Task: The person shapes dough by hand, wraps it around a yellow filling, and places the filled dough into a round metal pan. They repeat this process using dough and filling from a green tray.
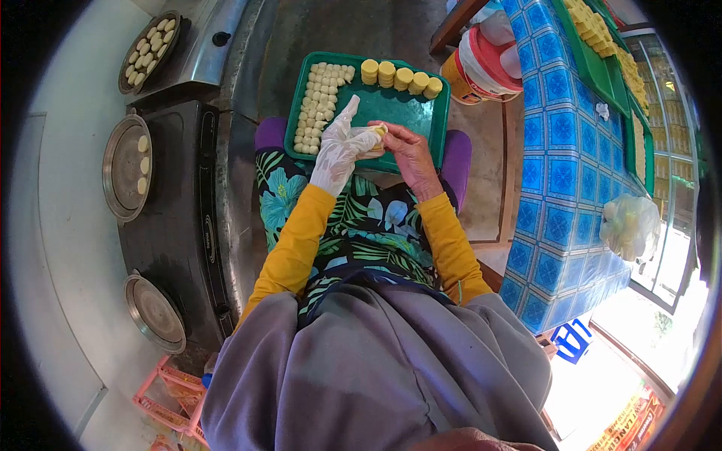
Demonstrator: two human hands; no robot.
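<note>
My left hand [343, 146], in a thin whitish glove, has its fingers closed around a small yellow piece of dough [381, 130], thumb side raised. My bare right hand [411, 154] pinches the same piece from the right. Both hands are over the near part of a green tray [402, 114] on my lap. Rows of small pale dough balls [320, 101] fill the tray's left side. Short stacks of yellow dough discs [386, 73] line its far right edge. My fingers partly cover the piece between them.
On the left, a dark stove [169, 195] carries round pans; one pan [126, 167] holds several pale rounds. A fuller pan [153, 51] stands behind. To the right are a blue-clothed table [560, 173], a lidded bucket [470, 68], green trays [602, 64] and a plastic bag [630, 225].
</note>
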